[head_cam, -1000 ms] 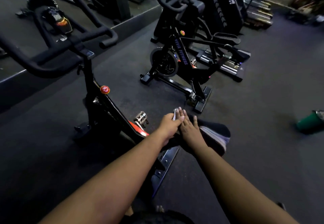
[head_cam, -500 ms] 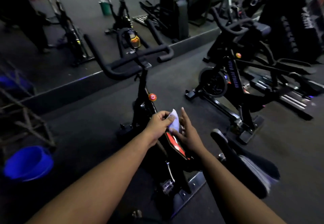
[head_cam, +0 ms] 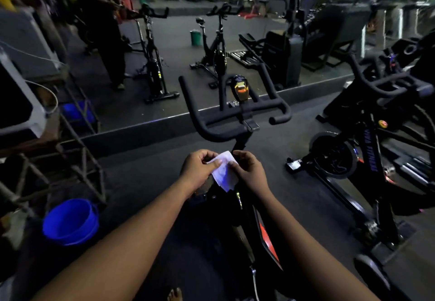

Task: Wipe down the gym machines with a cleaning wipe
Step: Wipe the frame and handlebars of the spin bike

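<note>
Head cam, dim gym. Both hands are up in front of the chest holding a small white crumpled cleaning wipe (head_cam: 223, 171) between them: the left hand (head_cam: 199, 168) pinches its left edge with curled fingers, the right hand (head_cam: 249, 171) pinches the right side. The wipe hangs in the air just below the black padded handlebars (head_cam: 235, 114) of the black-and-red spin bike (head_cam: 266, 237), not touching them. A round blue plastic bucket (head_cam: 70, 221) sits on the floor to the left, a second black spin bike (head_cam: 367, 159) stands off to the right.

head camera looks forward and down, close above handlebars (head_cam: 235, 112).
</note>
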Demonstrator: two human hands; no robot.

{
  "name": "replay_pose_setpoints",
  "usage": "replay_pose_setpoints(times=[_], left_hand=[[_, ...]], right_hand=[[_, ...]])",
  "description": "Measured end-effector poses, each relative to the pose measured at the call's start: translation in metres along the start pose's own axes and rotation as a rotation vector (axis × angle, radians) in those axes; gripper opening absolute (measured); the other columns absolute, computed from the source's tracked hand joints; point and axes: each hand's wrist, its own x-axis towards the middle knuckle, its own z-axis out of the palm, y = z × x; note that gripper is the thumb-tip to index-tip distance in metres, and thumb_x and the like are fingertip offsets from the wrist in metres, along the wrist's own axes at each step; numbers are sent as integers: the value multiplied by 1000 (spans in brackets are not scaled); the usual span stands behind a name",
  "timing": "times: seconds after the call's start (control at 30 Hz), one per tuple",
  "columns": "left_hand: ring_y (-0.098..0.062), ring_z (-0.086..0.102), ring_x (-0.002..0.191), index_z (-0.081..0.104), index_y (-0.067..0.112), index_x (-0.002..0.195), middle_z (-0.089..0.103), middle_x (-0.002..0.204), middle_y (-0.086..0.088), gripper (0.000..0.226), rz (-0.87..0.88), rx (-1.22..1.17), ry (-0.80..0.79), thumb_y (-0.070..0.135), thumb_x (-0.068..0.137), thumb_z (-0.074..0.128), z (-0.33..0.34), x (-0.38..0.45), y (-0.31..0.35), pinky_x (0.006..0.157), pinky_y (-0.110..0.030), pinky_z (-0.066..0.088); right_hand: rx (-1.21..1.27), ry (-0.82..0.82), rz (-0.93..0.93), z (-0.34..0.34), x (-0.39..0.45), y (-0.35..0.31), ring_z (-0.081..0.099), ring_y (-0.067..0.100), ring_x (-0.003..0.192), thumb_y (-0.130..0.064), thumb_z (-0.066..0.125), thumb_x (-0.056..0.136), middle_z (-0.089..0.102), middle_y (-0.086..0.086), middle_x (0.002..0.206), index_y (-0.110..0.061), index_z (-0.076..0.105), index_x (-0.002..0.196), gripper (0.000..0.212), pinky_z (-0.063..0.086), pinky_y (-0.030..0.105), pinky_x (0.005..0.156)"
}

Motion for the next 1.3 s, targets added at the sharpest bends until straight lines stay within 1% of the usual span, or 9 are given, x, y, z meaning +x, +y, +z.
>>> replay_pose_setpoints(times=[0.2,0.5,0.63,0.7,0.8,0.9,1.0,1.1,1.3], left_hand=[[-14,60,68,71,22,88,72,80,-1,15,-23,21,42,8,89,76,-52,81,-13,55,-26,50],[-6,61,69,74,25,88,71,78,9,10,44,161,103,19,85,81,-104,187,-10,74,-29,54],[-7,64,72,74,28,86,73,80,10,9,10,225,106,25,84,82,-104,224,-10,79,-35,58],[-9,68,77,74,28,87,74,82,11,7,-10,259,115,29,84,80,-103,243,-8,80,-36,59],[-9,69,80,74,30,89,73,82,14,8,-4,347,132,36,84,77,-106,268,-8,79,-37,60],[-7,69,78,73,33,89,72,82,16,21,14,453,134,51,79,73,-114,289,-13,76,-36,59],[-12,66,94,73,30,101,69,99,13,20,176,608,128,40,85,74,-131,302,-18,85,-39,57],[-27,54,123,67,23,127,59,133,-1,35,307,807,118,27,93,68,-148,324,-13,105,-46,44],[-15,14,155,12,27,163,6,171,7,64,330,1162,-149,37,107,42,-169,375,4,122,-41,14]], right_hand=[[-208,49,-46,58,75,-17,61,-10,77,-23,75,88,65,-20,87,-30,61,103,21,43,13,71],[-456,110,-83,112,170,-43,58,23,79,-22,66,92,63,0,86,-17,58,88,10,45,36,67],[-771,201,-307,126,207,-38,60,35,83,-22,68,85,61,6,89,-15,62,86,9,47,42,65],[-954,208,-366,133,224,-31,59,33,92,-29,66,81,61,4,98,-20,64,94,15,47,42,72],[-999,214,-327,153,246,-19,48,36,130,-38,61,91,53,11,138,-23,61,127,38,39,53,102],[-909,-29,-215,174,266,-5,17,30,155,-46,42,103,16,14,167,-18,24,159,65,12,60,120],[-948,-186,-232,187,268,11,22,26,153,-41,32,107,8,14,169,-14,-4,162,71,9,60,121],[-939,-107,-235,201,277,16,41,36,142,-44,40,105,21,24,163,-11,-2,162,78,24,59,117],[-710,-131,-162,214,306,1,33,38,144,-38,47,105,12,21,165,-15,-17,159,87,41,46,107]])
